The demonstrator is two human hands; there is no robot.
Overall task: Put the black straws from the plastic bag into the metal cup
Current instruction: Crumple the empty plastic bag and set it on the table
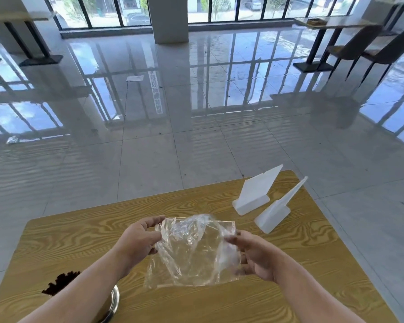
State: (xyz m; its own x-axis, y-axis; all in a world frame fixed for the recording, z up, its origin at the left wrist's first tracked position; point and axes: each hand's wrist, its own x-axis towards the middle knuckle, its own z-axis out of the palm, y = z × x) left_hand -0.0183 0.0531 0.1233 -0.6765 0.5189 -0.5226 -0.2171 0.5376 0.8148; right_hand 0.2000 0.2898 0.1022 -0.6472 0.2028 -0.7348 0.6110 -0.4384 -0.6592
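Observation:
A clear, crumpled plastic bag [191, 250] hangs above the wooden table [79, 238], held between both hands. My left hand [139, 238] pinches its upper left edge and my right hand [252, 255] grips its right side. No straws show inside the bag. The black straws [61, 282] stick up in a bunch at the lower left, just beyond my left forearm. The metal cup [114, 299] is mostly hidden under that forearm; only part of its shiny rim shows.
Two white plastic sign holders [254, 194] [275, 210] stand at the table's far right corner. Beyond the table lies a glossy tiled floor, with other tables and chairs far off at the right and left.

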